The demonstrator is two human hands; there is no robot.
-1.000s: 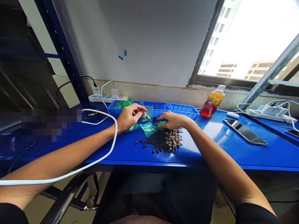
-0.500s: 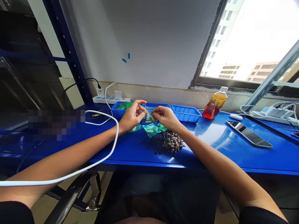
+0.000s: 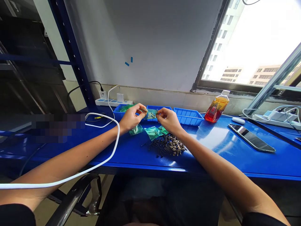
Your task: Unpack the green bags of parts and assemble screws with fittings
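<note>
Over bench (image 3: 131, 153), bag (image 3: 151, 115) in L hand (image 3: 133, 118), now R hand (image 3: 169, 120) too

- Small, translucent green plastic bag (image 3: 151, 115) with pale pieces inside: stretched between your left hand (image 3: 133, 117) and right hand (image 3: 168, 121).
- Crinkled green plastic packet (image 3: 136, 129): just below your left hand.
- Shiny green plastic packets (image 3: 152, 133): lying between and below your hands.
- Loose black screws (image 3: 160, 146) and silvery metal fittings (image 3: 176, 146): heaped below your right hand.
</note>
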